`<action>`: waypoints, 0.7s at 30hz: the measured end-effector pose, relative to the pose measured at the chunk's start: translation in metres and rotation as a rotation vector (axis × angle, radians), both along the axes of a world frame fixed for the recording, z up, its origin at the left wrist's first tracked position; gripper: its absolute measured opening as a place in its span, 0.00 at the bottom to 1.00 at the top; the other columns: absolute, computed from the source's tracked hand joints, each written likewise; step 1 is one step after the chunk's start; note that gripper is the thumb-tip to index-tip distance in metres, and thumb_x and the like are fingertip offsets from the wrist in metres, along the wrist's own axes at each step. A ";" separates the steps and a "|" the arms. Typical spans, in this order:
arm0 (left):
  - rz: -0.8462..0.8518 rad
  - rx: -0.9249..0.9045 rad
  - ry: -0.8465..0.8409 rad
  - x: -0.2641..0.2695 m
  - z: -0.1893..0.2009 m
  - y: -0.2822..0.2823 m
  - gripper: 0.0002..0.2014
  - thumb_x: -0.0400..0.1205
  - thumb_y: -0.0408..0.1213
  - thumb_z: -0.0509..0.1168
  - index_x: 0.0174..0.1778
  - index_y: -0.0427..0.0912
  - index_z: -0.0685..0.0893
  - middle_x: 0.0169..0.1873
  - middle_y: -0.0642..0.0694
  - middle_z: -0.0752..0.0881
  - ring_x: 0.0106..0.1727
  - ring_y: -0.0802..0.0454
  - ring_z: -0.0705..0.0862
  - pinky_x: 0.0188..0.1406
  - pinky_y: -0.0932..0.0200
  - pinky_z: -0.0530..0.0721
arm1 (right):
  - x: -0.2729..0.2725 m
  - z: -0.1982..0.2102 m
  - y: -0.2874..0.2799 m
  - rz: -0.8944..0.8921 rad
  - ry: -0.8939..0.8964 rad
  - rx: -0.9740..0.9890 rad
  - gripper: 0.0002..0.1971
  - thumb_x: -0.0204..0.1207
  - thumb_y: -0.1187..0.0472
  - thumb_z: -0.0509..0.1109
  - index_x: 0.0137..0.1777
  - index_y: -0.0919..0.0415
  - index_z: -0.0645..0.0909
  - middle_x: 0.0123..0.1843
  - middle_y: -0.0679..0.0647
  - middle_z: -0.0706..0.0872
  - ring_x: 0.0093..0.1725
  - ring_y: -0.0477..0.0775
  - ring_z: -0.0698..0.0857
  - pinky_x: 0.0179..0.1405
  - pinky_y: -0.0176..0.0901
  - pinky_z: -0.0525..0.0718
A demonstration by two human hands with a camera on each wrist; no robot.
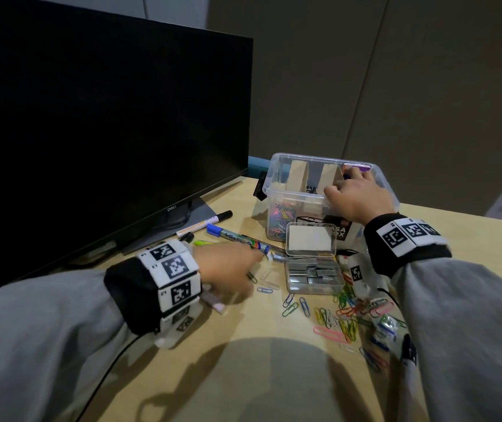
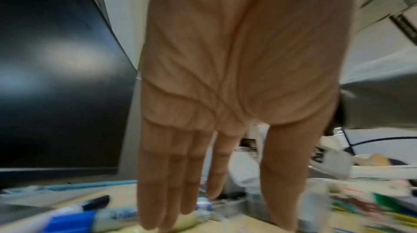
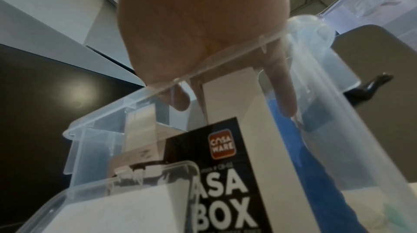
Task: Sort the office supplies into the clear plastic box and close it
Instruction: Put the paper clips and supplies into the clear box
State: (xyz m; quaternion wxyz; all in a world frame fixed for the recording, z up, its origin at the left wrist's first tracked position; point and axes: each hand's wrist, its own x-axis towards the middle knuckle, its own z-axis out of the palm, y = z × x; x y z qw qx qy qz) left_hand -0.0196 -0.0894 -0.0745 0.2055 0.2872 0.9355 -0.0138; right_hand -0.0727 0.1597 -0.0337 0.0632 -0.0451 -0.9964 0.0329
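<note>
Wooden desk (image 1: 243, 324) beneath a dark monitor (image 1: 97, 126): the clear plastic box (image 1: 277, 190), centre right, stands lidless with some clips inside. Markers (image 1: 237, 237), staples (image 1: 313, 274) and loose paper clips (image 1: 335, 315) remain outside; the left hand (image 1: 228, 269) reaches flat-fingered and empty, while the right hand (image 1: 356, 196) dips into the box, its hold indiscernible.

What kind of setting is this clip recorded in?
Most likely an office desk: a dark Dell monitor stands on a light wooden desktop, with markers and loose coloured paper clips scattered beside a clear plastic box.

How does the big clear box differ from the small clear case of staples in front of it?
The big clear box is tall and has no lid on it; the small staple case is flat, with its hinged lid standing open. The big box has cardboard dividers and holds colored paper clips; the small case holds only metal staples. Both are transparent plastic on the desk.
</note>
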 end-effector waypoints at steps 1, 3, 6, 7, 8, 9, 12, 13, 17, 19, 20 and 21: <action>0.036 -0.021 0.057 -0.007 0.004 -0.005 0.22 0.76 0.44 0.71 0.64 0.43 0.78 0.55 0.45 0.83 0.53 0.45 0.84 0.53 0.45 0.87 | 0.000 0.000 0.000 -0.001 -0.001 0.001 0.27 0.84 0.44 0.48 0.75 0.53 0.76 0.81 0.55 0.63 0.78 0.60 0.61 0.67 0.60 0.72; 0.099 -0.067 0.085 -0.016 0.009 -0.012 0.19 0.74 0.43 0.74 0.58 0.41 0.82 0.52 0.45 0.86 0.50 0.47 0.85 0.49 0.52 0.86 | 0.001 0.001 0.000 -0.001 0.002 0.000 0.27 0.84 0.45 0.48 0.75 0.53 0.76 0.81 0.56 0.63 0.78 0.60 0.61 0.66 0.60 0.72; 0.157 -0.109 -0.031 -0.025 0.005 -0.021 0.19 0.75 0.47 0.76 0.56 0.40 0.87 0.52 0.46 0.89 0.51 0.49 0.86 0.44 0.59 0.80 | 0.001 0.001 -0.001 0.002 0.001 -0.004 0.27 0.84 0.46 0.48 0.75 0.53 0.77 0.82 0.56 0.62 0.79 0.61 0.60 0.69 0.61 0.70; 0.163 -0.110 -0.064 -0.026 0.001 -0.022 0.18 0.74 0.47 0.77 0.54 0.41 0.88 0.51 0.46 0.90 0.52 0.49 0.87 0.42 0.61 0.79 | 0.001 0.001 -0.001 0.003 0.002 -0.005 0.26 0.84 0.46 0.48 0.75 0.53 0.77 0.83 0.56 0.62 0.79 0.61 0.59 0.70 0.62 0.69; 0.170 -0.101 -0.083 -0.028 -0.002 -0.023 0.17 0.73 0.47 0.78 0.52 0.41 0.89 0.49 0.46 0.90 0.51 0.49 0.88 0.40 0.62 0.79 | 0.002 0.002 -0.001 0.004 0.004 -0.005 0.26 0.84 0.46 0.48 0.75 0.53 0.77 0.83 0.56 0.62 0.80 0.61 0.59 0.71 0.62 0.68; 0.177 -0.084 -0.093 -0.028 -0.005 -0.024 0.15 0.72 0.45 0.79 0.50 0.41 0.89 0.47 0.47 0.91 0.50 0.50 0.88 0.39 0.62 0.79 | 0.002 0.002 -0.002 0.004 0.005 -0.004 0.26 0.84 0.46 0.48 0.75 0.53 0.77 0.83 0.56 0.62 0.79 0.61 0.59 0.71 0.62 0.68; 0.194 -0.016 -0.095 -0.028 -0.009 -0.022 0.08 0.73 0.36 0.78 0.45 0.41 0.88 0.44 0.45 0.91 0.43 0.50 0.88 0.33 0.64 0.78 | 0.002 0.001 -0.001 0.006 0.006 0.000 0.26 0.84 0.45 0.48 0.74 0.53 0.77 0.82 0.56 0.63 0.79 0.61 0.61 0.70 0.61 0.69; 0.196 0.007 -0.091 -0.028 -0.009 -0.020 0.06 0.74 0.34 0.77 0.44 0.42 0.87 0.43 0.44 0.92 0.40 0.51 0.87 0.31 0.64 0.77 | 0.002 0.002 -0.001 0.005 0.006 0.000 0.26 0.84 0.45 0.48 0.74 0.53 0.77 0.82 0.56 0.63 0.78 0.61 0.61 0.70 0.61 0.69; 0.213 0.103 -0.069 -0.026 -0.009 -0.006 0.04 0.76 0.30 0.74 0.45 0.38 0.87 0.43 0.39 0.91 0.36 0.47 0.87 0.25 0.67 0.79 | 0.003 0.002 -0.002 0.000 0.011 0.002 0.26 0.84 0.46 0.48 0.74 0.54 0.77 0.81 0.56 0.64 0.78 0.61 0.62 0.68 0.60 0.70; 0.224 0.159 -0.047 -0.026 -0.010 0.001 0.04 0.76 0.30 0.74 0.45 0.38 0.87 0.42 0.40 0.91 0.38 0.46 0.88 0.24 0.68 0.80 | 0.003 0.002 -0.002 -0.003 0.008 0.001 0.27 0.84 0.46 0.48 0.75 0.54 0.77 0.81 0.56 0.64 0.78 0.61 0.61 0.69 0.60 0.70; 0.230 0.186 -0.046 -0.026 -0.010 0.005 0.03 0.77 0.30 0.73 0.44 0.38 0.86 0.40 0.41 0.90 0.37 0.47 0.88 0.24 0.67 0.81 | 0.003 0.002 -0.002 -0.003 0.007 0.000 0.27 0.84 0.46 0.48 0.75 0.54 0.76 0.81 0.56 0.63 0.79 0.61 0.61 0.69 0.60 0.70; 0.234 0.207 -0.046 -0.026 -0.011 0.008 0.03 0.77 0.30 0.73 0.44 0.38 0.86 0.38 0.42 0.89 0.36 0.47 0.87 0.24 0.67 0.81 | 0.003 0.002 -0.002 -0.002 0.008 0.000 0.27 0.84 0.46 0.48 0.75 0.54 0.76 0.82 0.56 0.63 0.79 0.61 0.61 0.70 0.61 0.70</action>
